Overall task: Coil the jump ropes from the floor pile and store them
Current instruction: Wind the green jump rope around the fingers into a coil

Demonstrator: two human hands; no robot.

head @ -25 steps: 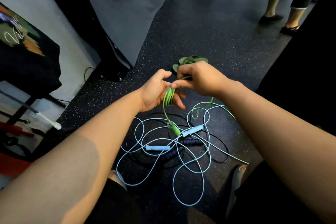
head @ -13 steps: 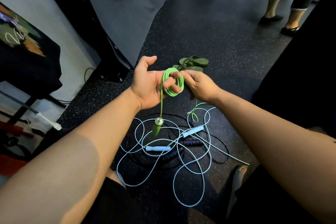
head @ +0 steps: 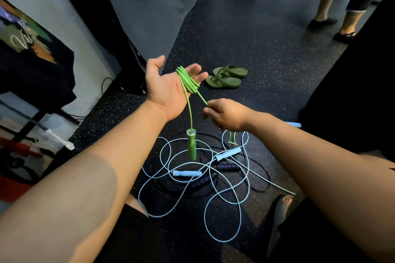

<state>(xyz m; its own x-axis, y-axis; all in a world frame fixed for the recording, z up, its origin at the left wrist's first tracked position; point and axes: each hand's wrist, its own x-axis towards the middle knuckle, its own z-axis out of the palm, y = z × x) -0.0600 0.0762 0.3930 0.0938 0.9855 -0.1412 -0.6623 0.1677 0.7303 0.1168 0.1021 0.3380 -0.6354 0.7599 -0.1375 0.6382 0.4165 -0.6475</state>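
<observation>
Coils of smooth green cord [head: 189, 80] drape the flat left hand [head: 167, 92]; right hand [head: 227, 115] pinches one strand

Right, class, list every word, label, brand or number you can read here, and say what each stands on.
"Vi": white script on the black printed cloth at the left; its remaining letters are too blurred to read.
Green jump rope, sandals: no text shows.

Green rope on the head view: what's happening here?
A person is coiling the green jump rope: its loops hang around the fingers of the open left hand, one green handle dangles below, and the right hand pinches the strand leading off the coil. Light blue ropes and a black rope lie tangled on the floor.
</observation>
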